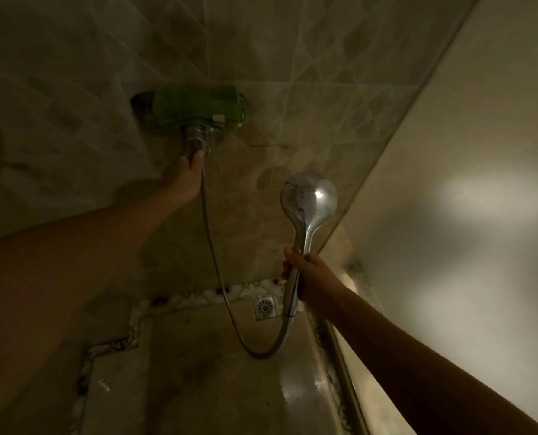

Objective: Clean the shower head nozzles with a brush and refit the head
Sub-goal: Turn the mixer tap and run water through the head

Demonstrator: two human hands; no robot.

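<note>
round chrome shower head [308, 196] held upright below and right of the green cloth-draped wall mixer [195, 108], right hand [311, 274] gripping its handle, left hand [187, 174] pinching the chrome fitting [195, 141] under that mixer, silver hose [217, 277] looping beneath

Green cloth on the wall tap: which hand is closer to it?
Left. The left hand holds the hose fitting just below the green cloth; the right hand grips the shower head by its handle, farther down.

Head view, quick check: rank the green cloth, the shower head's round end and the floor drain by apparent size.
1. green cloth
2. shower head, round end
3. floor drain, smallest here, but it lies farther off, so true size is unsure
</note>
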